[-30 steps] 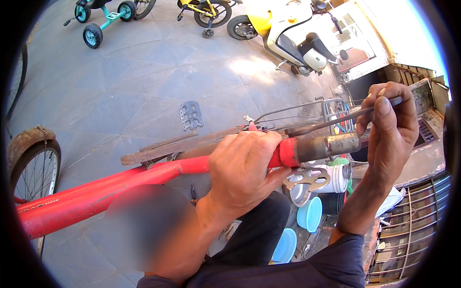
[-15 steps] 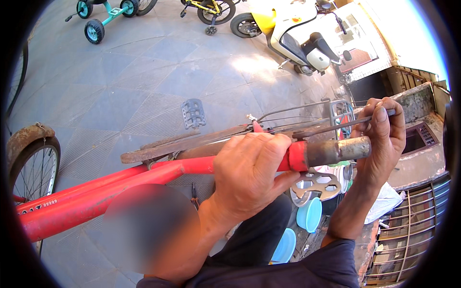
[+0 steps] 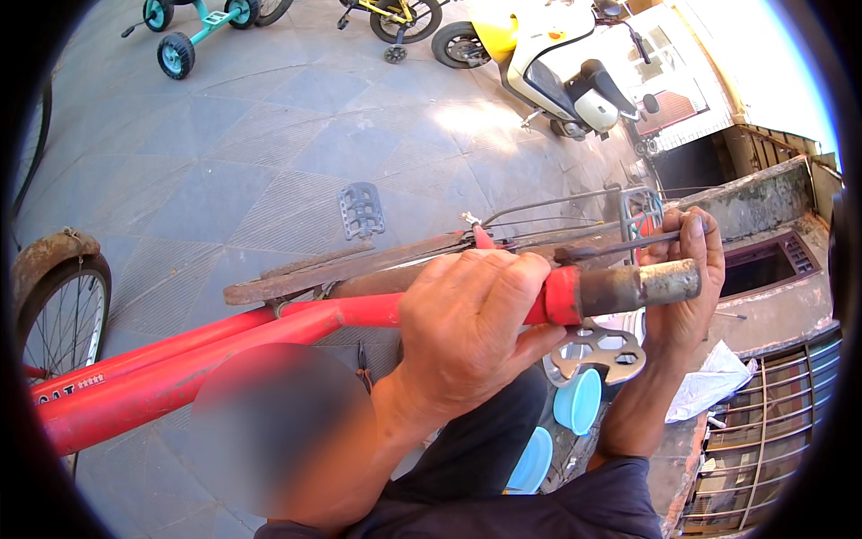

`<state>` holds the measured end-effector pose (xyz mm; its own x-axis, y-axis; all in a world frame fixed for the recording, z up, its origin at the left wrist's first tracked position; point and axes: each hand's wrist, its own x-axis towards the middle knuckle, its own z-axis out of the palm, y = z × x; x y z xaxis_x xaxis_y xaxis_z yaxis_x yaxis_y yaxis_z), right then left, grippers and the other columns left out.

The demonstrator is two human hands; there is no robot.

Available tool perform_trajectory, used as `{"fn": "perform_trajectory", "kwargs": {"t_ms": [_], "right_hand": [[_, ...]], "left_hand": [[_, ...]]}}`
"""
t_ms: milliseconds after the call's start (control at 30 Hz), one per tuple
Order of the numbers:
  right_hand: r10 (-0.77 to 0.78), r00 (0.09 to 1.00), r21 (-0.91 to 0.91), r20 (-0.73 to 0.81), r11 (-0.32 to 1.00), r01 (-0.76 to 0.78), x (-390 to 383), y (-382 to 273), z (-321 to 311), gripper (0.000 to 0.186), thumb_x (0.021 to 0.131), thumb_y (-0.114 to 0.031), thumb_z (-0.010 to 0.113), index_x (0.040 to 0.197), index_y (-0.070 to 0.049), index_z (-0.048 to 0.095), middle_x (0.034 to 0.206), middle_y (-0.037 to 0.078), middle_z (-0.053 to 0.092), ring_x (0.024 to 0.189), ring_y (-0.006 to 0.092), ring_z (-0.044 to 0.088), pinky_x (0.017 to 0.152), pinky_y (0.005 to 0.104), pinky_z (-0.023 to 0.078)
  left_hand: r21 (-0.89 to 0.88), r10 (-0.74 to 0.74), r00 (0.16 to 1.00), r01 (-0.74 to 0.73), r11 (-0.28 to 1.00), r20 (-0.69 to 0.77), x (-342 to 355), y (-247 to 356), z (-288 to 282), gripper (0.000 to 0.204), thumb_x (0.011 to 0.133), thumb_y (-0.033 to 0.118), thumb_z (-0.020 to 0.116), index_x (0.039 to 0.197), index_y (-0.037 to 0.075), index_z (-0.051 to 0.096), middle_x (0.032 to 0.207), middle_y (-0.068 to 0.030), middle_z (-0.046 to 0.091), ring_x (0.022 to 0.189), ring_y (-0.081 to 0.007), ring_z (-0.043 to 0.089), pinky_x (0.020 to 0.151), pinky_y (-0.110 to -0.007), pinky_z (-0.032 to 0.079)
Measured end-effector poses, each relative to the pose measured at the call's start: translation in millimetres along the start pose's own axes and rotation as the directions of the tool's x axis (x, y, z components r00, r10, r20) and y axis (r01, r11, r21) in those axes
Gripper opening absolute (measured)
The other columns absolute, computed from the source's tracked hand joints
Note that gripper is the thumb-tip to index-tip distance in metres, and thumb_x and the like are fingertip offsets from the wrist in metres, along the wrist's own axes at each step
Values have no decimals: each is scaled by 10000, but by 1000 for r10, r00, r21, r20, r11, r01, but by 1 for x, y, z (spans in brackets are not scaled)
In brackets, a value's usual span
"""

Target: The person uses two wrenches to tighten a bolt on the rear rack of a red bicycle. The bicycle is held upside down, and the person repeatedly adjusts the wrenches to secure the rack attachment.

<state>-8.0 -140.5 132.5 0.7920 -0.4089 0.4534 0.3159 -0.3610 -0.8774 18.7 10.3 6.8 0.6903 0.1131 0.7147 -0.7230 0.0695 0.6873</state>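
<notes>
A red bicycle frame (image 3: 189,377) slants in from the left, and its tube carries a worn metal seat post (image 3: 669,286). My left hand (image 3: 476,328) is wrapped round the red tube just beside the post. Below its thumb a flat multi-hole bicycle spanner (image 3: 597,354) sticks out; whether my fingers hold it is hidden. My right hand (image 3: 690,274) pinches the outer end of a thin dark metal rod (image 3: 633,244). The rod lies slightly above the seat post, its other end beside the red collar. Some of my right fingers are behind the post.
Beyond the frame are a rusty chain guard (image 3: 350,268), a pedal (image 3: 361,211) and a rear rack (image 3: 641,216). Light-blue basins (image 3: 577,401) stand by my knee. A rusty-fendered wheel (image 3: 67,305) is at left. A scooter (image 3: 548,81) and a tricycle (image 3: 202,31) stand farther off.
My right hand has come down and to the left with the end of the rod, so the rod lies flatter. My left hand keeps its place on the tube.
</notes>
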Motion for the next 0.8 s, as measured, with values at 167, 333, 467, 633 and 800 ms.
{"fn": "perform_trajectory", "kwargs": {"t_ms": [167,333,467,633,800], "right_hand": [[153,987,68,42,986,-155,5,7,1,119,823,-156,538,870,-46,530,770,82,576,526,103,544,445,210,482],[340,940,123,15,933,-339,1,17,-1,118,825,-150,526,842,-33,523,769,86,579,514,113,552,446,217,493],[325,943,215,-75,928,-303,-5,20,0,88,819,-147,535,832,-61,528,764,76,587,506,110,549,449,231,474],[263,961,222,-88,945,-239,-4,16,1,59,807,-137,544,822,-80,536,762,69,589,513,106,545,465,219,452],[399,916,300,-48,880,-367,-2,23,-1,71,804,-137,542,807,-66,535,756,73,585,526,104,539,473,208,443]], "left_hand": [[2,33,999,-33,999,0,1,-1,-1,467,455,141,749,853,47,522,716,-68,556,658,-225,563,579,-317,417],[24,62,998,-62,998,-10,2,-3,0,467,458,144,732,858,38,516,692,-69,539,642,-216,554,567,-316,413],[21,58,998,-58,998,-11,1,-3,0,465,461,146,732,857,36,516,689,-69,538,640,-216,553,565,-315,413],[13,57,998,-57,998,-20,1,-3,0,463,463,150,733,855,34,516,690,-68,539,643,-215,553,564,-313,412],[-11,7,1000,-7,1000,6,1,0,0,452,446,86,758,839,58,537,742,-71,578,666,-241,574,588,-327,427]]}}
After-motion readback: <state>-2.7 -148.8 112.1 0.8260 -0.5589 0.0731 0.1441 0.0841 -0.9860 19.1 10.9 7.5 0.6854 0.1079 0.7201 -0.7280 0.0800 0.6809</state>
